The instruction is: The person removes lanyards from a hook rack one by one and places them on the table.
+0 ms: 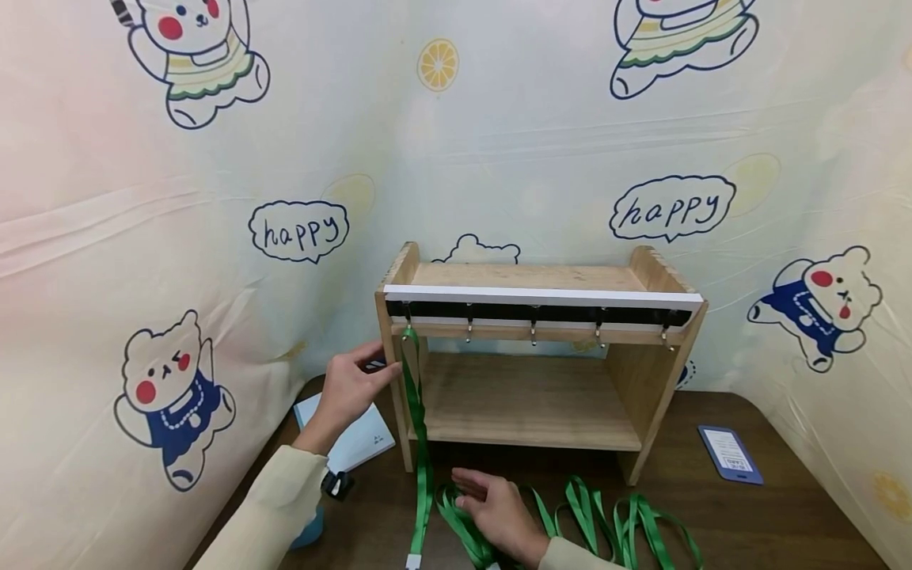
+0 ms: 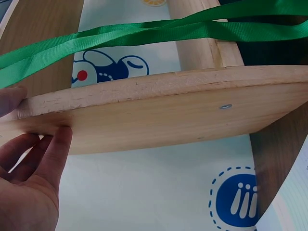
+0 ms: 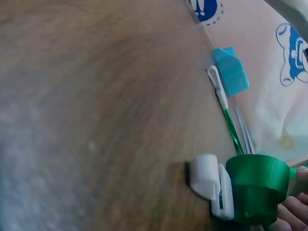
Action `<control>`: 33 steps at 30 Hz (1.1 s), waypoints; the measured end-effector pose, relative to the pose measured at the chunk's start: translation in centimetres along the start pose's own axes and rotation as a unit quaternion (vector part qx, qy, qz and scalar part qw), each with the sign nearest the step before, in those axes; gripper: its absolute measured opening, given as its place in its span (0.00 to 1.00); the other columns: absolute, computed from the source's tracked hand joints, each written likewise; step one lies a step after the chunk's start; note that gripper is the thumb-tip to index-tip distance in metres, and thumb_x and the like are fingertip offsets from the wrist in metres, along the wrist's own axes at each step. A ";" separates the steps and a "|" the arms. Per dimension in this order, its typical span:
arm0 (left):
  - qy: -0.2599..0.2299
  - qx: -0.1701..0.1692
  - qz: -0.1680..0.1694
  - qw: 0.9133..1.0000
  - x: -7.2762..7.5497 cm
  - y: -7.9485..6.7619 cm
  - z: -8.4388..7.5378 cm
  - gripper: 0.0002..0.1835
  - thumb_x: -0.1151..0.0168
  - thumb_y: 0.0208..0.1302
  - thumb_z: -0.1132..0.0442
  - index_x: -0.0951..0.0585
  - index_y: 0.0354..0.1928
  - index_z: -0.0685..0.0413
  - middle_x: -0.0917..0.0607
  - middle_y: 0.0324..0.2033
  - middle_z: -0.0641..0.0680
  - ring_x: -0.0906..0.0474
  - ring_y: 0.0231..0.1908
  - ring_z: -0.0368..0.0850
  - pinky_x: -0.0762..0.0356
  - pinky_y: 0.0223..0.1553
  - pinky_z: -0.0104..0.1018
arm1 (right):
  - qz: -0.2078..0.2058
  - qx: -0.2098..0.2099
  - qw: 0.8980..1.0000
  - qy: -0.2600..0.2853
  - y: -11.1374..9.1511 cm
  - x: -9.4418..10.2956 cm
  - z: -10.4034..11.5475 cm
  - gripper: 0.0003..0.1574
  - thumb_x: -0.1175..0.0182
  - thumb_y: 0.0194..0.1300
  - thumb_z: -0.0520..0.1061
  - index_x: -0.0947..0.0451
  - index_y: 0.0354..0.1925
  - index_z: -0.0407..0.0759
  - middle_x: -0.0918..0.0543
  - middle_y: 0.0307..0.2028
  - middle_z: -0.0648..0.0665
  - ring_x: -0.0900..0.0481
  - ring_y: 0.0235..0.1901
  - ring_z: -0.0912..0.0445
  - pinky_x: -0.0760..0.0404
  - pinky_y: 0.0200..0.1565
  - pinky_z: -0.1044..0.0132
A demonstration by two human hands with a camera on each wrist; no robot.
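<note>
My left hand (image 1: 356,388) grips the left side panel of a small wooden shelf (image 1: 527,396). In the left wrist view, its thumb lies at the panel's front edge and its fingers touch the outer face (image 2: 144,125). Beside it, a green lanyard (image 1: 420,427) hangs from the leftmost hook, its white clip (image 1: 413,561) at the bottom. Low in front of the shelf, my right hand (image 1: 502,514) has its fingers extended over a bunched green lanyard (image 1: 463,526). The right wrist view shows its fingertips (image 3: 302,173) beside the folded green strap (image 3: 257,187) and white clip (image 3: 204,178).
More green lanyards (image 1: 627,522) lie on the dark table to the right. A blue card holder (image 1: 730,455) sits at far right. Bare hooks (image 1: 533,332) line the shelf's front rail. Left of the shelf are a pale blue booklet (image 1: 359,439) and a blue object (image 1: 308,532).
</note>
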State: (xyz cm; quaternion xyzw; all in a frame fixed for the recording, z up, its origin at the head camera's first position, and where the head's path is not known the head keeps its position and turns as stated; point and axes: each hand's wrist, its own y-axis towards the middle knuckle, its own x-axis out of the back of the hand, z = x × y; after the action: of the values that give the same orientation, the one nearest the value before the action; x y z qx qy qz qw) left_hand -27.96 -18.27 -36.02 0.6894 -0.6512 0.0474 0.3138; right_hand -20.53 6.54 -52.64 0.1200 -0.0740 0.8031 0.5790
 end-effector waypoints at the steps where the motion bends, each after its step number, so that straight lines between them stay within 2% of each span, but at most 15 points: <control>1: 0.000 0.000 0.000 1.000 0.0 0.0 0.0 0.27 0.30 0.64 0.55 0.20 0.65 0.50 0.14 0.56 0.60 0.14 0.50 0.56 0.12 0.47 0.49 | -0.001 0.006 1.000 -0.001 -0.1 0.0 0.1 0.27 0.36 0.69 0.41 0.23 0.65 0.43 0.17 0.61 0.39 0.18 0.61 0.44 0.13 0.52 0.59; 6: 0.001 0.001 -0.001 1.000 0.1 0.1 -0.2 0.27 0.30 0.64 0.54 0.20 0.65 0.50 0.14 0.55 0.60 0.14 0.49 0.56 0.11 0.47 0.49 | -0.010 0.029 0.999 0.036 0.0 0.4 0.9 0.27 0.35 0.69 0.41 0.22 0.65 0.46 0.19 0.63 0.37 0.20 0.63 0.43 0.15 0.55 0.64; 12: -0.003 0.001 0.002 1.000 0.1 0.1 -0.3 0.27 0.30 0.64 0.54 0.20 0.65 0.50 0.14 0.55 0.60 0.15 0.50 0.57 0.12 0.48 0.50 | -0.010 0.053 0.994 0.099 -0.2 1.3 2.2 0.30 0.33 0.67 0.45 0.24 0.66 0.44 0.19 0.63 0.37 0.23 0.65 0.39 0.17 0.58 0.68; 24: -0.003 -0.005 0.000 1.000 0.0 0.0 0.0 0.26 0.29 0.64 0.54 0.19 0.64 0.48 0.13 0.55 0.59 0.15 0.50 0.55 0.12 0.47 0.49 | -0.007 0.082 0.990 0.116 -1.5 2.6 4.8 0.28 0.32 0.66 0.46 0.22 0.63 0.42 0.18 0.61 0.36 0.20 0.62 0.42 0.18 0.58 0.71; 29: -0.001 -0.015 -0.003 1.000 0.1 -0.1 0.1 0.25 0.29 0.64 0.55 0.18 0.62 0.49 0.13 0.53 0.59 0.14 0.49 0.55 0.11 0.46 0.49 | -0.004 0.093 0.989 0.116 -1.8 3.2 6.0 0.30 0.32 0.67 0.46 0.24 0.64 0.37 0.18 0.60 0.35 0.17 0.59 0.53 0.18 0.58 0.71; 33: -0.002 -0.019 -0.005 1.000 0.1 -0.1 0.0 0.25 0.29 0.63 0.56 0.18 0.62 0.49 0.13 0.53 0.60 0.14 0.49 0.56 0.11 0.46 0.49 | -0.001 0.122 0.986 0.109 -2.2 3.8 7.1 0.31 0.34 0.68 0.44 0.26 0.65 0.33 0.18 0.60 0.32 0.16 0.57 0.60 0.17 0.56 0.71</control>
State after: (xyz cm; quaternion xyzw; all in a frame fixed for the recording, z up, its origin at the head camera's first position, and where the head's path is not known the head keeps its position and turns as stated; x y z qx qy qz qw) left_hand -27.83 -18.37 -36.05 0.6865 -0.6492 0.0321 0.3259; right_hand -18.84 8.90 -44.80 0.1016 0.0885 0.8136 0.5656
